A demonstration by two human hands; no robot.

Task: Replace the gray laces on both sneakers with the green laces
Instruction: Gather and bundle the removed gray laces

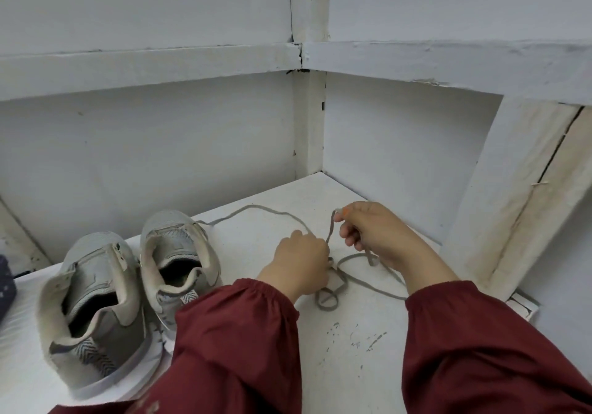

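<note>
near sneaker (96, 317) and far sneaker (179, 253), both gray, sit side by side at the left of the white tabletop (352, 365), heels toward the camera. gray lace (256, 210) trails from the far sneaker's toe end to the left hand (302, 256), whose fingers curl round it, with more loose loops lying on the tabletop just below. right hand (374, 231) pinches a lace end, raised off the tabletop; dark red sleeves (237, 333) on both arms.
</note>
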